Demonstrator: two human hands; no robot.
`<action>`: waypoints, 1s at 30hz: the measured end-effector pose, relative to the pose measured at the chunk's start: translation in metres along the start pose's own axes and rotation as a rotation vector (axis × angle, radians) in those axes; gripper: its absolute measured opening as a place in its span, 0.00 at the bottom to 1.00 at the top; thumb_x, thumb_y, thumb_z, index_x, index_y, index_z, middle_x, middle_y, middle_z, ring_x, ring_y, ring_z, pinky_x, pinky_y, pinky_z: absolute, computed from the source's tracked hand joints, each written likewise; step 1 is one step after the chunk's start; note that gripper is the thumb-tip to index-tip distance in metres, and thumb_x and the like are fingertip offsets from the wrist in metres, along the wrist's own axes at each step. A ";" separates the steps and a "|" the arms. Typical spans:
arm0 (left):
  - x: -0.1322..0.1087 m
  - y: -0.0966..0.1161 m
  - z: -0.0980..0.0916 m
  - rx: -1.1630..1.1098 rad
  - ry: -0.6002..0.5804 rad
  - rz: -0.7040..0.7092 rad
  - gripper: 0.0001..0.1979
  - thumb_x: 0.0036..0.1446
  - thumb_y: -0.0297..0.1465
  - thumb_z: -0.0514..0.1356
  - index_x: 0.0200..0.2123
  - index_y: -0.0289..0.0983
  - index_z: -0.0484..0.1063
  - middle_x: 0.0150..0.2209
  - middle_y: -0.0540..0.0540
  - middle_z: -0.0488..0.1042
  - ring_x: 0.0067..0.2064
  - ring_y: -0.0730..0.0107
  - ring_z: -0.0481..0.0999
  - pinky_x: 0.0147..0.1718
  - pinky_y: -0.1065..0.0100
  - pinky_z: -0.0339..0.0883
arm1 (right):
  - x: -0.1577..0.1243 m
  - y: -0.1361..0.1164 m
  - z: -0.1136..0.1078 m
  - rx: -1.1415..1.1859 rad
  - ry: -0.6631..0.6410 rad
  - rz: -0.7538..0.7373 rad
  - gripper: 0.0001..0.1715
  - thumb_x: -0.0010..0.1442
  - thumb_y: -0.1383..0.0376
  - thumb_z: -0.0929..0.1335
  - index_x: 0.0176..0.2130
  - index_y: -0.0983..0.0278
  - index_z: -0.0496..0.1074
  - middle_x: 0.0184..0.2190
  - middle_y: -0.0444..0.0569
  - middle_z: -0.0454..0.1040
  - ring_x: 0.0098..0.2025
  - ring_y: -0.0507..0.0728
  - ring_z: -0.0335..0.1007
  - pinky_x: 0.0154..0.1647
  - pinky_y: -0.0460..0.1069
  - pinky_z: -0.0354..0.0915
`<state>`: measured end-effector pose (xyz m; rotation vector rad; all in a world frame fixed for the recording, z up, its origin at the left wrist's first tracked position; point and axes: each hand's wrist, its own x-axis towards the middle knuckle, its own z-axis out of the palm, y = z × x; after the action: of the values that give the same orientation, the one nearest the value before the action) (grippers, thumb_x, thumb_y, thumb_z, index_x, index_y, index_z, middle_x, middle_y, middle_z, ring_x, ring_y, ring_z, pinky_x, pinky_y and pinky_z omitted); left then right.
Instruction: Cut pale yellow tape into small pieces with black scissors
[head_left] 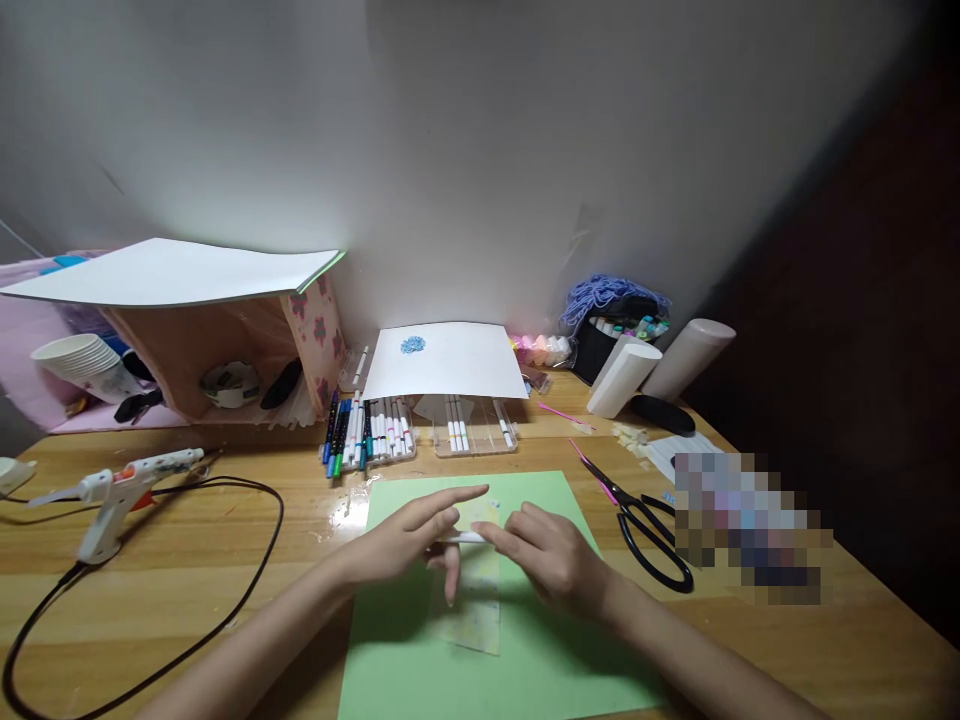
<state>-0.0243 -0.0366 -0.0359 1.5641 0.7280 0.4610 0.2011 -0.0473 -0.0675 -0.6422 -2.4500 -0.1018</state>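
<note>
White stick (470, 537), pen-like, sits between your hands, over the 12 o'clock half of the green sheet (397, 645), patterned strip (478, 610) at its 6 o'clock. Your right hand (551, 555): fingers curled, clamped on the 3 o'clock end. Your left hand (405, 535): fingers spread at the 9 o'clock end, grip unclear. Likely light, stiff, smooth, apt to roll; pinch near both ends.

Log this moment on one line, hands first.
left hand: at slim white rod | right hand: pinching rod's other end | below: pale patterned sheet on green sheet | right side: black-handled scissors
</note>
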 end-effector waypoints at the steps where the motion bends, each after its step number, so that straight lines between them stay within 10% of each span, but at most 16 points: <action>1: 0.001 -0.003 -0.001 -0.065 0.080 -0.043 0.27 0.64 0.44 0.40 0.62 0.38 0.54 0.19 0.51 0.68 0.22 0.73 0.66 0.23 0.72 0.53 | 0.003 -0.002 0.003 -0.016 -0.005 0.023 0.21 0.64 0.73 0.55 0.51 0.68 0.68 0.24 0.49 0.67 0.25 0.55 0.57 0.24 0.48 0.53; 7: 0.004 -0.029 -0.018 0.254 0.737 -0.048 0.24 0.63 0.46 0.41 0.50 0.38 0.64 0.38 0.43 0.72 0.32 0.67 0.71 0.32 0.66 0.63 | 0.008 0.017 0.019 -0.077 -0.009 0.445 0.19 0.65 0.68 0.57 0.50 0.67 0.71 0.26 0.50 0.72 0.27 0.55 0.66 0.26 0.47 0.58; 12: 0.007 -0.037 -0.007 0.695 0.582 0.026 0.14 0.59 0.38 0.52 0.45 0.38 0.66 0.45 0.41 0.69 0.47 0.59 0.67 0.46 0.56 0.61 | 0.019 0.058 0.030 -0.237 -0.077 0.746 0.21 0.65 0.67 0.58 0.54 0.62 0.68 0.36 0.53 0.75 0.30 0.56 0.71 0.25 0.46 0.59; 23: 0.035 -0.029 0.007 0.715 0.370 -0.073 0.09 0.55 0.33 0.55 0.37 0.35 0.69 0.30 0.47 0.71 0.32 0.65 0.69 0.30 0.66 0.60 | 0.054 0.067 0.044 -0.123 -0.134 0.811 0.20 0.65 0.62 0.59 0.53 0.67 0.66 0.41 0.59 0.68 0.39 0.60 0.70 0.35 0.49 0.63; 30: 0.060 -0.002 0.000 0.201 0.325 0.070 0.15 0.56 0.41 0.55 0.37 0.35 0.70 0.36 0.44 0.74 0.38 0.64 0.72 0.36 0.66 0.65 | -0.014 0.043 0.003 0.708 0.028 0.899 0.18 0.64 0.55 0.59 0.41 0.65 0.69 0.39 0.50 0.72 0.43 0.56 0.68 0.45 0.52 0.64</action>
<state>0.0183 0.0041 -0.0450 1.7267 0.9949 0.7233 0.2293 -0.0151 -0.0814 -1.2751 -1.7561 1.0323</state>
